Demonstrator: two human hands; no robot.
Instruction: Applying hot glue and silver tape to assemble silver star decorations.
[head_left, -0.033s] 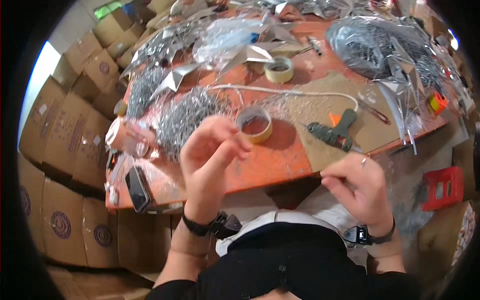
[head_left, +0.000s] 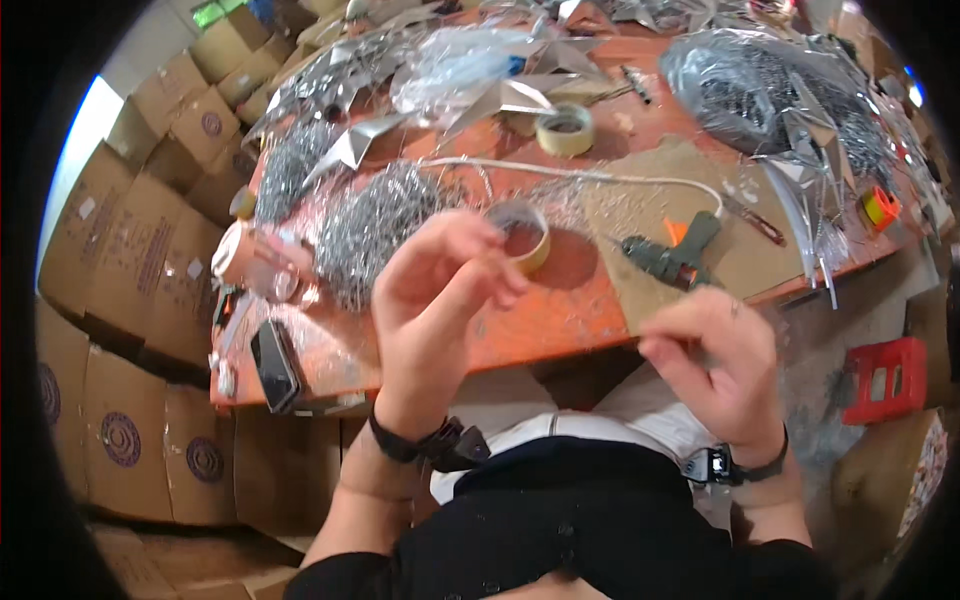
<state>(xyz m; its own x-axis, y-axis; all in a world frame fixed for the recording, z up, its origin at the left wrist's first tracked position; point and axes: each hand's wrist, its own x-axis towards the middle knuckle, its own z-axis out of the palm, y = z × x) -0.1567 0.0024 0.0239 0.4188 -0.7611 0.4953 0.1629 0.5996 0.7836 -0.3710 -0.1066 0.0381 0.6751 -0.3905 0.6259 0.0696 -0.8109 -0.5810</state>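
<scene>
Plainly, two hands (head_left: pixel 425 300) (head_left: pixel 720 370) hover near one glue gun (head_left: pixel 662 262).

The left grip (head_left: pixel 428 310) is held upright, fingers curled toward the thumb. The right grip (head_left: pixel 728 365) is bent inward, fingers curled.

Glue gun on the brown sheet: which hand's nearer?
Right. The right hand is just below the glue gun in the view; the left hand is farther off, to the gun's left.
</scene>
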